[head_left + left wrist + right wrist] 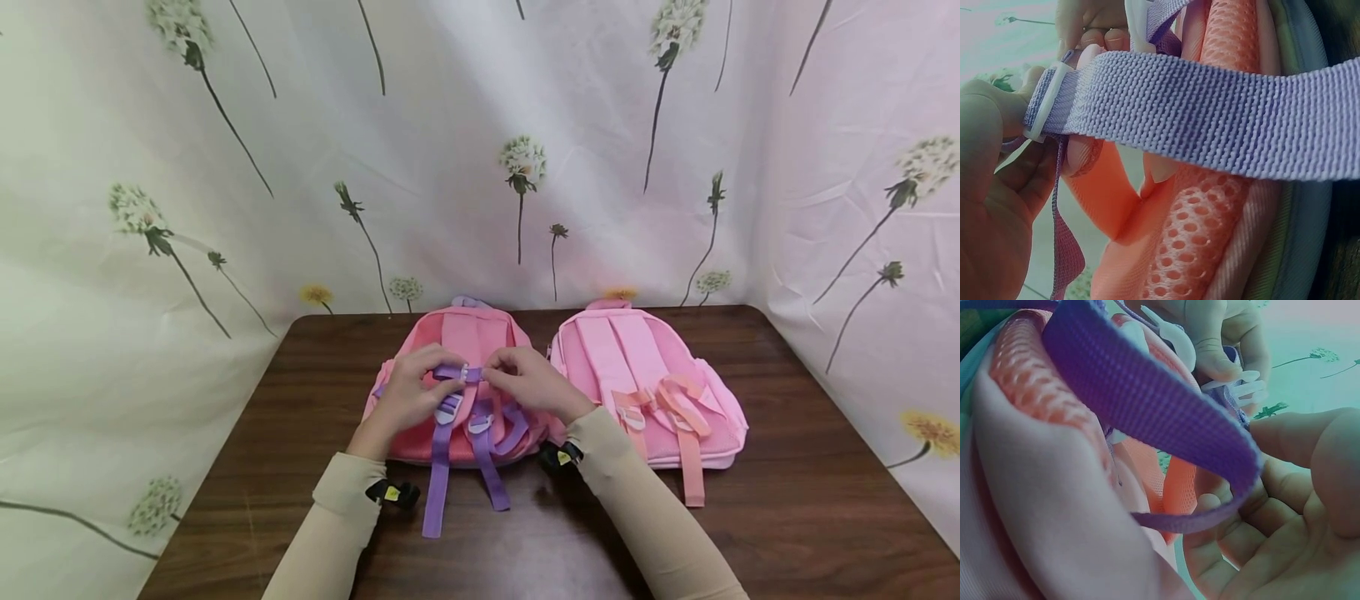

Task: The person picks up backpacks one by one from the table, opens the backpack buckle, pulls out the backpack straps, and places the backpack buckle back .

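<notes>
While left fingers (432, 357) pinch a white buckle (465, 373), right fingers (504, 359) grasp its purple strap (474, 376).

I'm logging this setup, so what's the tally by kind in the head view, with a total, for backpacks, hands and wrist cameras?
Backpacks: 2 (purple-strapped backpack, orange-strapped backpack)
Hands: 2 (left hand, right hand)
Wrist cameras: 2 (left wrist camera, right wrist camera)
Total: 6
</notes>
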The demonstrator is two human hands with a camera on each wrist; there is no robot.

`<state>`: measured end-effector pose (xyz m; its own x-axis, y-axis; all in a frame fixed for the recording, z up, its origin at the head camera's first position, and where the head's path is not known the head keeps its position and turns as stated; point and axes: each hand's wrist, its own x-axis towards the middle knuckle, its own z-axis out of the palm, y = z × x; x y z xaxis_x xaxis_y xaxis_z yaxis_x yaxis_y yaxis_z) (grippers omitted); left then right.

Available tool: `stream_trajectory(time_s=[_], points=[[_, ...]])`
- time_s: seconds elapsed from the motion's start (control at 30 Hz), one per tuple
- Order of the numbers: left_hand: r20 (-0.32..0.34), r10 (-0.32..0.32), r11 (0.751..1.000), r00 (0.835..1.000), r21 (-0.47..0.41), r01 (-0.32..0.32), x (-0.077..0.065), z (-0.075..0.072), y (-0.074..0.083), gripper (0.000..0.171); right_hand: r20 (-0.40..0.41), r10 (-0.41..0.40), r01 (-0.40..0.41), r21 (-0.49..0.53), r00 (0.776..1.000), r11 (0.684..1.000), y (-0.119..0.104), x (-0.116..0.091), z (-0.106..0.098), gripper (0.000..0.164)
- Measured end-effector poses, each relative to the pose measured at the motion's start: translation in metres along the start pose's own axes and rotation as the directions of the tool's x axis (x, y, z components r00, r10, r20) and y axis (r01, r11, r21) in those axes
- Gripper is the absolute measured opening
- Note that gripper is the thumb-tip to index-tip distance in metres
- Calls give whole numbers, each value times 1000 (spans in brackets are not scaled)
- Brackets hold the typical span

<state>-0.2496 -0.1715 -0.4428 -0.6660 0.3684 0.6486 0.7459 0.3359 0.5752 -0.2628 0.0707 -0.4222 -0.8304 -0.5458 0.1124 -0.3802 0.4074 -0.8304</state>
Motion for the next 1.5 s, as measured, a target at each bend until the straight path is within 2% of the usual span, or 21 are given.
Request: stream_trajectory(time_s=[0.33, 0.77, 0.9, 1.07, 1.33, 1.5], points=[[3, -24, 1000, 1000, -6, 24, -3, 0, -2, 28, 19, -2, 2, 40, 1000, 999, 0, 1, 3, 25], [-5, -20, 1000, 1000, -1, 20, -4, 1, 1, 28, 27, -15, 11, 109, 1000, 994, 4, 1, 7, 24], [-4, -11, 1000, 1000, -6, 11, -5, 1, 1, 28, 19, -5, 3, 116, 1000, 993, 4, 1, 10, 22], [-9, 31, 999, 999, -21, -31, -2, 3, 1, 29, 20, 2, -5, 123, 1000, 992, -3, 1, 11, 20], [0, 23, 999, 1000, -32, -23, 0, 4, 0, 29, 22, 0, -2, 106, 1000, 994, -6, 4, 10, 20], [9, 40, 999, 999, -32, -40, 0, 5, -2, 28, 3, -5, 5, 17, 1000, 1000, -4, 5, 11, 17]])
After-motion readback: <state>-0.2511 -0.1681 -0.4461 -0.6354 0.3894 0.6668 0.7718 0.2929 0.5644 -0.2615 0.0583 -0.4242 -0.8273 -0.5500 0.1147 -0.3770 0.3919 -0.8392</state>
